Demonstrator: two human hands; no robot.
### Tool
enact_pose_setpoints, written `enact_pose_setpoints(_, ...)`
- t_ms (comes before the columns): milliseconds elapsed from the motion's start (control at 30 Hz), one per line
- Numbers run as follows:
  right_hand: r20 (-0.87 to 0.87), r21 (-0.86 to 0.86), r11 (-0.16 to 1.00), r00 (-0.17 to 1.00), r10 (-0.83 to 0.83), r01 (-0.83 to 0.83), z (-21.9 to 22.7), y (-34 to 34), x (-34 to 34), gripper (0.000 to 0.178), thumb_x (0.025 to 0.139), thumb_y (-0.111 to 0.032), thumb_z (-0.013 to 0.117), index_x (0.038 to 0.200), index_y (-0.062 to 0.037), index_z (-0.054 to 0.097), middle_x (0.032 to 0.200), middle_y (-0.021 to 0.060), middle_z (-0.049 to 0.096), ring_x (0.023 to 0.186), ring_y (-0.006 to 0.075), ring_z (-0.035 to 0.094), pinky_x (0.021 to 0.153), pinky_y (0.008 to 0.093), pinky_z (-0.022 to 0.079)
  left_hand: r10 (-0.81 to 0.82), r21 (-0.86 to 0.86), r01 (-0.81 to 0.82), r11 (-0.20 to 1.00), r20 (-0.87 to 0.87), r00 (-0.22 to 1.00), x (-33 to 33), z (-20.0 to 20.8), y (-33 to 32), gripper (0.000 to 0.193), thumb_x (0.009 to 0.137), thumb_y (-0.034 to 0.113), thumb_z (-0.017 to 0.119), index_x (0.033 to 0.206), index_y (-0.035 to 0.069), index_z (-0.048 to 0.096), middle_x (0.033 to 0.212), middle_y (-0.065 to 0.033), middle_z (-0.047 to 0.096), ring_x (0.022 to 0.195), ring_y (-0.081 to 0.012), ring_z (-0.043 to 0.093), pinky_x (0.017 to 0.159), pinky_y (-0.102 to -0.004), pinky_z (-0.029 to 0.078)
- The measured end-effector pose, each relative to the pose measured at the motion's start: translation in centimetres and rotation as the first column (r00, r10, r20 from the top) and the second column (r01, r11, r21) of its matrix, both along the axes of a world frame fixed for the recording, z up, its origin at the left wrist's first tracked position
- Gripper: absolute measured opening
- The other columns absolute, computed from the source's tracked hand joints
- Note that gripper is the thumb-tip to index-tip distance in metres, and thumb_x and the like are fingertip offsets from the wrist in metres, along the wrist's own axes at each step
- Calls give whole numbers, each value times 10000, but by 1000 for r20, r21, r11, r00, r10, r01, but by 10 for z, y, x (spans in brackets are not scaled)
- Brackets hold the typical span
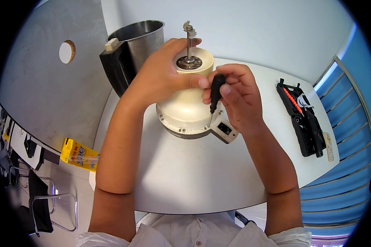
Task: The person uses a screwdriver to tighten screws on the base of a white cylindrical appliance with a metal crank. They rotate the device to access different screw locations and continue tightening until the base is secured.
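Observation:
A cream-coloured blender motor base (pixel 181 107) sits on the white table, with a metal shaft and toothed blade (pixel 189 35) rising from its top. My left hand (pixel 169 74) is wrapped round the upper part of the base, thumb across its front. Between the fingers of my right hand (pixel 239 92) is a black-handled screwdriver (pixel 217 92), held nearly upright. Its thin shank points down at the lower rim of the base, beside a black switch (pixel 224 128) on a small jutting block. Whether the tip sits in a screw I cannot tell.
Behind my left arm stands a steel jug (pixel 142 43) with a black handle. An open black tool case (pixel 303 119) lies on the right of the white table (pixel 193 177). A yellow box (pixel 78 154) is at the left edge. Metal railings (pixel 350 119) run along the right.

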State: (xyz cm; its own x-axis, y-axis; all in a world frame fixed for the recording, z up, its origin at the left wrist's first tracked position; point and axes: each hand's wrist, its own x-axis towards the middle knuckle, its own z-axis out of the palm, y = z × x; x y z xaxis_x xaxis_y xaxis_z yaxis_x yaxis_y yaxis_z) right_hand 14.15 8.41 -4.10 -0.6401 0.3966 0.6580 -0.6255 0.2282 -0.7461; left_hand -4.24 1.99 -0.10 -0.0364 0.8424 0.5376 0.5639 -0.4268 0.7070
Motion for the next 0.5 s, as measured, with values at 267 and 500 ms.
enact_pose_setpoints(267,-169,-189,981,986,5,-37,-7,-20,-9,207,922,-38,479,1120,-68,428,922,65,544,735,108,487,617,251,403,12,50,-9,999,-62,998,-2,-1,3,879,591,475,792,1266,-2,493,1189,-133,542,1112,-227,522,958,-328,394)
enact_pose_setpoints(500,-88,-225,973,993,-81,60,-9,-23,-8,221,886,-20,566,1087,-53,478,939,58,558,774,111,525,684,260,445,13,61,-9,998,-58,998,2,-1,1,868,591,486,783,1253,-2,504,1181,-150,529,1108,-257,523,950,-338,399)
